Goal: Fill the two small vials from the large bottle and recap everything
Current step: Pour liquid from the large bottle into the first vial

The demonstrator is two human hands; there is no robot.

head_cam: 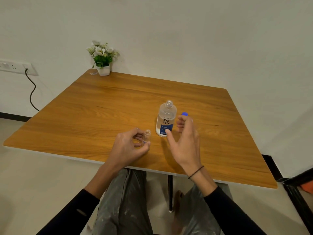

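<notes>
Large bottle point(166, 120) upright, uncapped, mid-table toward right; blue cap point(184, 114) just behind right hand point(185, 141); right hand beside bottle, fingers loosely spread, gripping nothing, thumb tip at bottle's label. Small vial point(147, 136) uncapped, upright, pinched in left hand point(129, 148) left of bottle. Wooden table point(84, 107); flower pot point(103, 69) at far corner.

A wooden desk point(101, 102) meets a cream wall point(186, 39); a potted plant point(102, 56) stands far beyond the hands, pale floor point(25, 175) below.
</notes>
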